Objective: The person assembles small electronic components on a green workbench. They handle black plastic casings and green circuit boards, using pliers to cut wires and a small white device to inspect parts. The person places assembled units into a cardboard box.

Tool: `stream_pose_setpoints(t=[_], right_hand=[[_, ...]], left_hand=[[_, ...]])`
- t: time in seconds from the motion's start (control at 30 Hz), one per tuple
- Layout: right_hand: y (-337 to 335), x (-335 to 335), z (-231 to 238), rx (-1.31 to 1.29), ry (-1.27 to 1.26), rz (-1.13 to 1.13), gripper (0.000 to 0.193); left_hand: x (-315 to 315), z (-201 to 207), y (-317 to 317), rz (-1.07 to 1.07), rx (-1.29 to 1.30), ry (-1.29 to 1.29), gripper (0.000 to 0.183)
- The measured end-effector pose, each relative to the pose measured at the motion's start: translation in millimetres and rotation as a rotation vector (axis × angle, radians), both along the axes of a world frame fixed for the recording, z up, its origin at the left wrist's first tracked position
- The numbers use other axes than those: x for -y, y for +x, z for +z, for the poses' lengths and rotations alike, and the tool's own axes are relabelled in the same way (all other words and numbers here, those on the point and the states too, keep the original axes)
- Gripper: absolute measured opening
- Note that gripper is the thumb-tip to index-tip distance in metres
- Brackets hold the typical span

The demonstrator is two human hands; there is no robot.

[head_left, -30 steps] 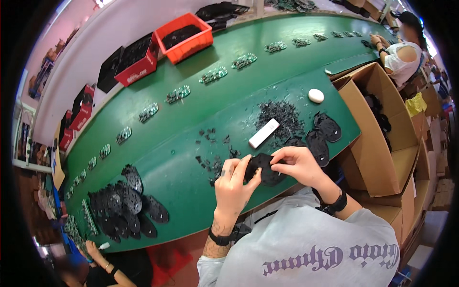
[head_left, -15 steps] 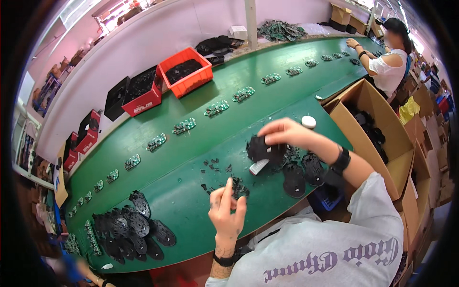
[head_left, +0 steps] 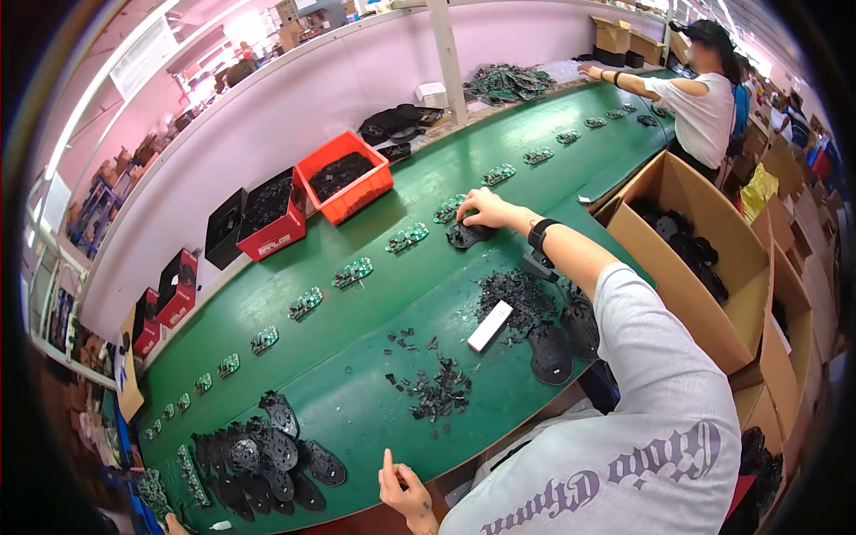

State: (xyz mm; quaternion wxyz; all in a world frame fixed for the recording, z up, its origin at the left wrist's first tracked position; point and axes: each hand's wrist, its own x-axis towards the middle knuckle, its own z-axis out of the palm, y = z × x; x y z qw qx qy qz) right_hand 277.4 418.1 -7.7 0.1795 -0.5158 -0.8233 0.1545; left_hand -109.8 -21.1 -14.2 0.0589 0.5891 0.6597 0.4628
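Right hand [head_left: 486,210] presses fingers together on black part [head_left: 468,235] beside green circuit boards [head_left: 407,238]; a slip could knock them. Left hand [head_left: 406,489] half-curled, empty.

The right hand [head_left: 489,212] lies over the black plate [head_left: 467,235], hiding its far half, so whether the fingers grip or only press cannot be told. Beside that plate, the green circuit boards [head_left: 407,238] are too small to make out any parts. Well nearer than the plate, the left hand [head_left: 403,489] is cut off at the wrist by the lower edge.
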Motion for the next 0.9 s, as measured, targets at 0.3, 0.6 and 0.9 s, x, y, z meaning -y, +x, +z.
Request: stream_pose_setpoints(t=[0.3,0.6,0.9], right_hand=[[46.3,20.8,41.2,-0.154,0.189,-0.083,0.041],[124.6,-31.9,45.1,0.364,0.226,-0.146,0.062],[123.8,-76.7,49.4,0.388,0.019,0.056,0.047]], left_hand=[[-18.8,-0.3,24.0,-0.205,-0.197,0.073,0.027],[-22.6,16.4,34.9,-0.121,-0.286,0.024,0.025],[-20.2,21.0,41.1,0.005,-0.334,-0.185,0.022]])
